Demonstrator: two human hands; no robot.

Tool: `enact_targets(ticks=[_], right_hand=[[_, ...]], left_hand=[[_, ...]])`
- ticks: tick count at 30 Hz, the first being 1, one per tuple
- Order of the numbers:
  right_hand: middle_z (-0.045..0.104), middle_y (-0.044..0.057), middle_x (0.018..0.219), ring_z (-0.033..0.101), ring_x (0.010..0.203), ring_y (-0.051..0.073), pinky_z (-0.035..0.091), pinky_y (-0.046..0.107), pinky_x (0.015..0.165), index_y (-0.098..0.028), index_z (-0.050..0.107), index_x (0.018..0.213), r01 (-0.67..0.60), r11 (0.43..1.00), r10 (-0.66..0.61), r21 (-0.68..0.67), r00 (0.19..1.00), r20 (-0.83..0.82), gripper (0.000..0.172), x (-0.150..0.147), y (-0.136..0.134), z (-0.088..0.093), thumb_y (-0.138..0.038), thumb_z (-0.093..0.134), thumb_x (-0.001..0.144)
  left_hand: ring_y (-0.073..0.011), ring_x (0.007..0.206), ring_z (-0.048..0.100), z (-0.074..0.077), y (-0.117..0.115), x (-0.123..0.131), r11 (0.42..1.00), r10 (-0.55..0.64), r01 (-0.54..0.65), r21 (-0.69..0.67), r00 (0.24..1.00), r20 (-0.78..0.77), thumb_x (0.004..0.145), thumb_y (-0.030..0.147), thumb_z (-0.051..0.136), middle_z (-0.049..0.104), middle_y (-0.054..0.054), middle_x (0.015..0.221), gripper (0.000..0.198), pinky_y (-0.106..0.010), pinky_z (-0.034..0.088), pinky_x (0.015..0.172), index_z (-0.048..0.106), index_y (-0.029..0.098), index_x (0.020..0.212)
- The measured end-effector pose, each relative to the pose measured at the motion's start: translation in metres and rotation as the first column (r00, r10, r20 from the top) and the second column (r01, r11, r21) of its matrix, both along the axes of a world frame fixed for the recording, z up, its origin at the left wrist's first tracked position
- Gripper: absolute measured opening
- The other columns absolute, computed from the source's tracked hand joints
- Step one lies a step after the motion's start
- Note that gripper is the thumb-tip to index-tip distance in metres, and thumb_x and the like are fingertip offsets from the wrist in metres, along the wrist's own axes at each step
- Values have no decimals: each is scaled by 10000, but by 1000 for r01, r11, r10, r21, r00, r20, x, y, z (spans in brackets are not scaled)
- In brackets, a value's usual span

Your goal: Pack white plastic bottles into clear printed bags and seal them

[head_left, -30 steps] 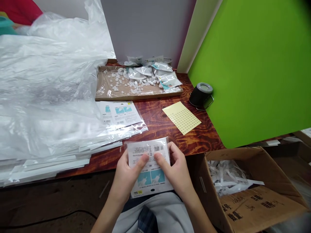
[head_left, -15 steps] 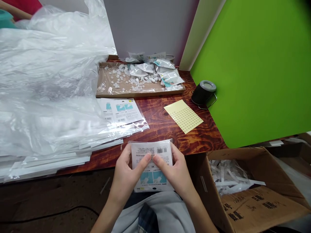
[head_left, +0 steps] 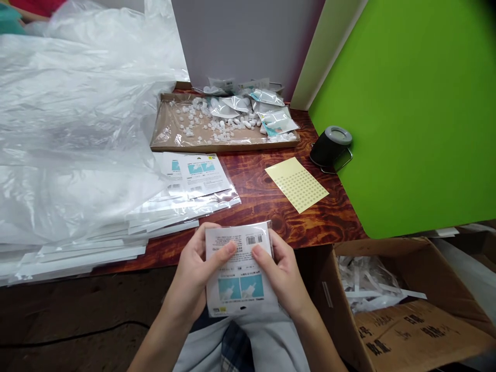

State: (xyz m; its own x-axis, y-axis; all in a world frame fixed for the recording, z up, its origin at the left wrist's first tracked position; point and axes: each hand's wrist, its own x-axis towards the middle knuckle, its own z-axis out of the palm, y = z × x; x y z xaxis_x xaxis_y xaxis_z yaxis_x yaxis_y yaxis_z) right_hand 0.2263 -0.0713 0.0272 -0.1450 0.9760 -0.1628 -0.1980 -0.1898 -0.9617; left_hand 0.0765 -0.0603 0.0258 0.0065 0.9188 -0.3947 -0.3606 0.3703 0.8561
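Left hand (head_left: 188,271): narrow, holding the left edge of the packet, thumb on the front.
Right hand (head_left: 281,274): narrow, holding the right edge, thumb on the front.
Packet (head_left: 238,294): printed card in a clear sleeve, held in both hands over the lap, just in front of the table edge. Barcode (head_left: 254,239) is at the top, blue pictures at the bottom.
Handling: from here I'd keep both thumbs flat and the pressure even, so the sleeve doesn't crease. Thumbs are clear of the barcode, which is good.
Table (head_left: 310,217): reddish wood.
Sleeved cards (head_left: 201,174): 2 visible lying face up, beyond the packet.
Sleeved stack (head_left: 77,256): left of the hands, partly under a plastic sheet (head_left: 73,119). Can't count it from here, well over 5 edges.
Cardboard tray (head_left: 225,148): 1, holding white pieces (head_left: 201,121), too many to count, plus small pouches (head_left: 236,103), roughly 6, some hidden.
Sticker sheet (head_left: 296,184): 1, yellow, to the right of the cards.
Black holder (head_left: 329,147): 1, by the green board (head_left: 406,113).
Cardboard box (head_left: 411,336): 1, bottom right, with white paper strips (head_left: 366,281) inside.
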Motion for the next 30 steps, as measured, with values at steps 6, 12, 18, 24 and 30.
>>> enact_targets(ticks=[6,12,18,24,30], right_hand=[[709,41,903,651,831,205,517,287,741,-193,679,950,82,996,-83,-35,996,-38,248,4,-2,-3,-420,618,870],[688,22,862,625,789,183,503,276,737,-206,685,933,96,995,-96,-25,995,-1,226,3,-3,-2,-411,618,866],[691,12,837,616,765,171,488,246,688,-206,696,936,79,996,-80,-42,997,-23,239,0,-3,0,-420,635,847],[693,15,819,626,728,167,501,254,677,-200,695,925,69,992,-77,-106,995,-68,220,0,-1,-3,-400,639,852],[698,29,808,651,764,204,529,294,711,-196,670,876,135,973,-155,-189,983,-96,254,0,7,-15,-444,662,822]], left_hand=[[-140,687,626,-2,1,-8,999,-34,37,-38,996,79,687,332,806,656,-4,753,273,-229,540,657,636,175,832],[-167,724,622,0,0,-4,998,-4,9,68,997,-76,702,405,778,661,-13,775,310,-229,515,642,649,188,880],[-133,632,568,-2,0,-2,993,56,-22,115,951,-304,633,381,809,618,13,736,377,-190,460,532,600,188,882],[-138,620,582,-5,1,-4,996,22,10,90,941,-338,662,384,791,630,10,729,364,-195,475,519,595,192,902],[-230,826,676,-11,7,-8,998,-28,41,46,967,-253,558,266,843,697,-48,870,501,-256,554,672,632,201,1008]])
